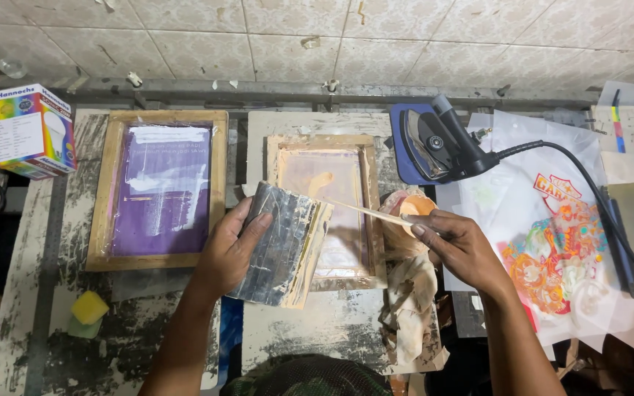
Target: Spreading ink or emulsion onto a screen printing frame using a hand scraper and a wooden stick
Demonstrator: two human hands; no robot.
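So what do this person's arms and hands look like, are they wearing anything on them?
Both the left hand and the right hand are bare: no gloves, and no rings, watch or bracelets that I can see. The forearms are uncovered too, with no sleeves in view. At the bottom edge, a bit of camouflage-patterned clothing shows.

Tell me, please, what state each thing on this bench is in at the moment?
left hand: gripping the squeegee.
squeegee: held tilted, blade edge smeared with pale ink.
right hand: holding the stick.
stick: tip at the squeegee's edge.
purple screen frame: lying flat.
orange screen frame: lying flat under the squeegee.
iron: standing on end, corded.
box: closed.
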